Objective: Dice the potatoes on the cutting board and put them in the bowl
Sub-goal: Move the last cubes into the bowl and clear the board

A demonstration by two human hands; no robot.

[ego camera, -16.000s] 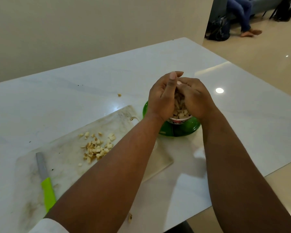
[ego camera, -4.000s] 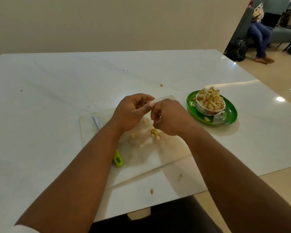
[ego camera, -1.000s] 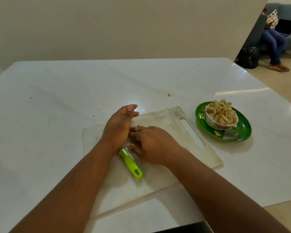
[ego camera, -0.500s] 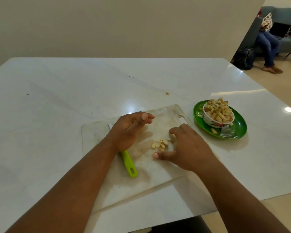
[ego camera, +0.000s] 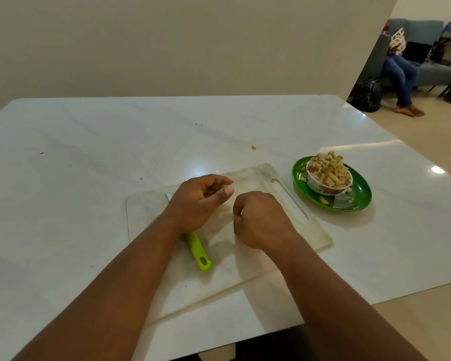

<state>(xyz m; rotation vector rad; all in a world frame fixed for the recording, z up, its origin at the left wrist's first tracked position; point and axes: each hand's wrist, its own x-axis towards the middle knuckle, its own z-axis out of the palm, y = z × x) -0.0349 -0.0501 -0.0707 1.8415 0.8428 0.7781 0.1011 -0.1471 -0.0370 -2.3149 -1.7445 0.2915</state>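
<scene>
Right hand (ego camera: pixel 261 222) now curled over smooth white cutting board (ego camera: pixel 245 269), diced pile hidden

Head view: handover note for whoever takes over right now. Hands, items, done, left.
Left hand: loosely curled above the cutting board, nothing visible in its grip.
Right hand: curled, fingertips down on the board; whether it pinches any potato is hidden.
Knife: lies on the board, blade under the left hand, not held.
Bowl: heaped with diced potato, on the green plate; a few pieces spilled on the plate.
Stray piece on the table.
Done: dicing, most transfer. Left: move any last bits and strays into the bowl.
</scene>
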